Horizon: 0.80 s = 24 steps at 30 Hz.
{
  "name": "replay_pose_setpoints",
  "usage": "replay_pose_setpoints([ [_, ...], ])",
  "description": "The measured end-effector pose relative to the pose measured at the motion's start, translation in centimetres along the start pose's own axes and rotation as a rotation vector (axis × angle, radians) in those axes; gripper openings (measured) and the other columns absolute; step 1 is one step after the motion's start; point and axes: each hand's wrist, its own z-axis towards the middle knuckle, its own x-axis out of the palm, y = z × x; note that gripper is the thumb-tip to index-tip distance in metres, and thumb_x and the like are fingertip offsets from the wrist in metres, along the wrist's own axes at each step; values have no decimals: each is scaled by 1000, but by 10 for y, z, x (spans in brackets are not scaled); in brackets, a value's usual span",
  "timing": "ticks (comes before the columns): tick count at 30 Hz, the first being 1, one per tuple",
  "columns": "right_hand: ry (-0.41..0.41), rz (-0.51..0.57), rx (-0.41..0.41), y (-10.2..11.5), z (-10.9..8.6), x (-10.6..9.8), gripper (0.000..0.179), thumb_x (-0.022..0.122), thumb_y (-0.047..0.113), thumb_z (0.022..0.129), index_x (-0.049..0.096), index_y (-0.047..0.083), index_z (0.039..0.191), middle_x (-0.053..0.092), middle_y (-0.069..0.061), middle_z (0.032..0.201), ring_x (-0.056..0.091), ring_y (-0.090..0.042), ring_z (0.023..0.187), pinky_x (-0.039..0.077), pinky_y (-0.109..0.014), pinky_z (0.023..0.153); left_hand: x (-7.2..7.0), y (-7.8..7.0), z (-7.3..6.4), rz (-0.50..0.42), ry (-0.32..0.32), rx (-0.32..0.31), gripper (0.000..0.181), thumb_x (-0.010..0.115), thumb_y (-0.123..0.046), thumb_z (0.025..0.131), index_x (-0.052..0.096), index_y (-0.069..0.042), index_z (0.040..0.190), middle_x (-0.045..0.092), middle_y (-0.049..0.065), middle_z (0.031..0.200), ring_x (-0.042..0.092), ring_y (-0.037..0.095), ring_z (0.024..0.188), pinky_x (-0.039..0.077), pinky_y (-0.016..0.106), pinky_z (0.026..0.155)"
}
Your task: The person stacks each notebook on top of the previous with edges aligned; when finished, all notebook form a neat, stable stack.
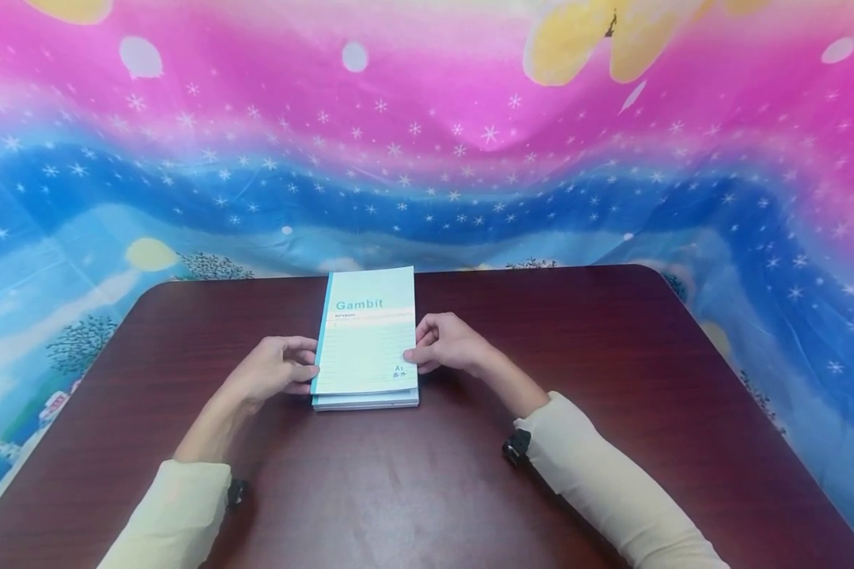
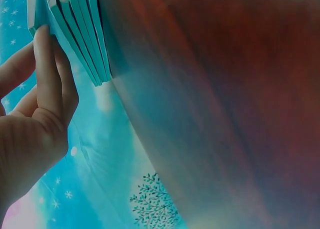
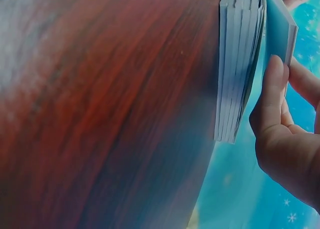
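Observation:
A pale notebook (image 1: pixel 366 348) with "Gambit" printed on its cover and a teal spine is held just above a stack of similar notebooks (image 1: pixel 370 403). My left hand (image 1: pixel 266 369) pinches its spine side. On the opposite side, my right hand (image 1: pixel 451 345) grips the edge, thumb over the cover. Both wrist views show a gap between the held notebook (image 3: pixel 282 31) and the stack. Several teal spines of the stack (image 2: pixel 80 36) face the left wrist camera, while white page edges show in the right wrist view. Part of the left hand's fingers is hidden behind the notebook in the head view.
The stack stands on a dark reddish-brown table (image 1: pixel 398 482) with rounded far corners. Behind it hangs a pink and blue curtain (image 1: pixel 427 158) with snowflakes. A black device (image 1: pixel 516 447) sits at the right wrist, and another (image 1: pixel 237 493) at the left.

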Motion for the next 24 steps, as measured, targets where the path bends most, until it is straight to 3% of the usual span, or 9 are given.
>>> replay_pose_setpoints([
  [7, 7, -24, 19, -2, 4, 1, 26, 79, -2, 86, 54, -2, 94, 61, -13, 78, 67, -21, 69, 63, -41, 74, -2, 0, 3, 45, 7, -26, 55, 64, 4, 94, 43, 14, 144, 57, 22, 114, 64, 24, 92, 62, 38, 79],
  [24, 43, -143, 59, -3, 5, 2, 28, 81, 4, 86, 55, -2, 94, 64, -14, 81, 67, -21, 68, 63, -36, 69, -5, 1, 1, 155, 57, -20, 56, 66, 3, 94, 42, 18, 142, 57, 23, 113, 65, 25, 93, 62, 40, 78],
])
